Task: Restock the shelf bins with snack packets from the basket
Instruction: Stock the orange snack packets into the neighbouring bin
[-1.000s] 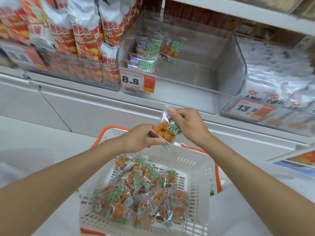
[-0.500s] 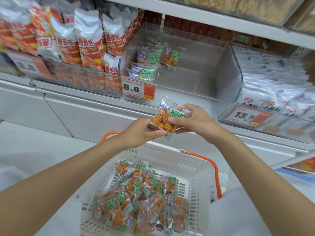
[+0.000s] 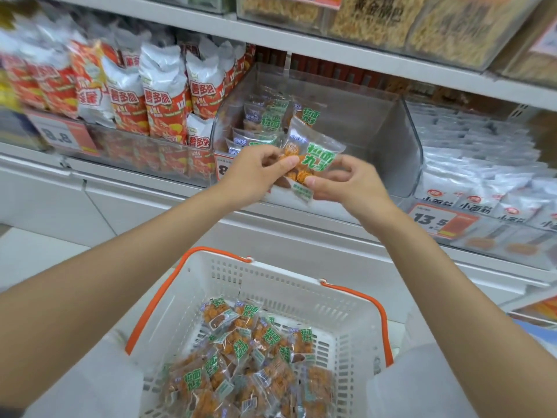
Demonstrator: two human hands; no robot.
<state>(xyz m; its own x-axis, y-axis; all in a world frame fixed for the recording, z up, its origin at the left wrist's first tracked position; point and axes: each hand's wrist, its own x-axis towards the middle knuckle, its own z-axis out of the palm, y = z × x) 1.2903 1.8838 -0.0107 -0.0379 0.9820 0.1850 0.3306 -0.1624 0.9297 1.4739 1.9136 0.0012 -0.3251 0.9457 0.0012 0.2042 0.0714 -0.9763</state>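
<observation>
Before shelf bin (image 3: 388, 137); snack packet (image 3: 316, 152) between left fingers (image 3: 287, 162), right fingers (image 3: 316, 181)

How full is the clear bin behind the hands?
Mostly empty: the clear bin holds only a few snack packets at its left side; the rest is bare.

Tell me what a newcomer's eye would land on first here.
First, the snack packet with green lettering, pinched between left hand and right hand at centre, before the clear bin stocked only on its left. Below, the white basket with orange handles holds a heap of matching packets.
</observation>
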